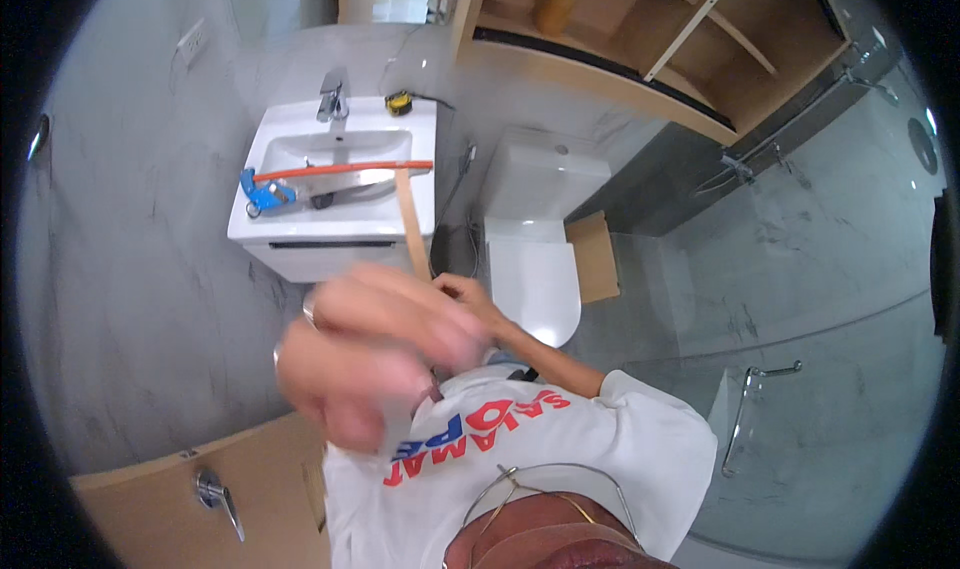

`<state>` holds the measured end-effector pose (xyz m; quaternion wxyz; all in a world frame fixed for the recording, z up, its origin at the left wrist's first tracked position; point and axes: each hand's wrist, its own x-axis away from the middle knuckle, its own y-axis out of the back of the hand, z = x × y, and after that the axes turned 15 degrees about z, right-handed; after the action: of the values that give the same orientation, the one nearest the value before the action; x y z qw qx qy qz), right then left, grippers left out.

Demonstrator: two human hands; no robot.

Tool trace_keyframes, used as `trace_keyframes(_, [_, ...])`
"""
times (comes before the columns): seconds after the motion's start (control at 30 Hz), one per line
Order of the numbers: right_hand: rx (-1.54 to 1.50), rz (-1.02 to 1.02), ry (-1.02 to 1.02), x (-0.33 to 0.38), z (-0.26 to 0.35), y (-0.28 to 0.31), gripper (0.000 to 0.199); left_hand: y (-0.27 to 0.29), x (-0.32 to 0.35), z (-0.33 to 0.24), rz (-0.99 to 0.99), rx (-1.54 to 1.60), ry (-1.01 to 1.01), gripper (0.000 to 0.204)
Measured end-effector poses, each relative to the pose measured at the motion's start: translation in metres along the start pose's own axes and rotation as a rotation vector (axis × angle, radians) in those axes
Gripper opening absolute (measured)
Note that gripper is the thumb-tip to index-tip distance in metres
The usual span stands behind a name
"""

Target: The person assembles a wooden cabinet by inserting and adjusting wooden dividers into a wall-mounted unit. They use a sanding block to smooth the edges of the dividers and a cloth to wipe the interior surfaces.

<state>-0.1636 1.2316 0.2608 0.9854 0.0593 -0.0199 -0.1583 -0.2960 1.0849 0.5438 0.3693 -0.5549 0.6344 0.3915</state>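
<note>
My left hand (370,354), with a ring on one finger, is raised close in front of my chest, blurred, its fingers curled in. Whatever it may hold is hidden; a small dark bit shows by its fingertips. Farther off, my right hand (468,297) is closed on the near end of a thin light wooden strip (412,224). The strip's far end reaches over the white washbasin (250,227). A hacksaw with a blue handle (268,195) and an orange frame bar (340,168) lies across the basin, right by the strip's far end.
A yellow tape measure (399,103) sits on the basin's back rim, beside the faucet (332,97). Right of the basin stands a white toilet (535,284), with cardboard (595,259) beside it. An open wooden cabinet (600,64) holding a bottle (557,1) hangs above. A wooden door (200,509) is near left.
</note>
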Motion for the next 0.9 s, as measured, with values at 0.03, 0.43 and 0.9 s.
trace_keyframes(0.03, [0.006,-0.027,-0.057,0.006,-0.001,0.002,0.019,-0.019,-0.022,-0.024,-0.077,0.166,0.045,0.017])
trace_keyframes(0.43, [0.396,-0.059,-0.035,0.043,-0.017,0.042,0.02,-0.104,-0.019,0.013,0.285,0.618,-0.177,0.015])
trace_keyframes(0.9, [0.491,-0.109,-0.019,0.076,-0.048,0.081,0.019,-0.152,-0.018,0.05,0.431,0.795,-0.313,0.014])
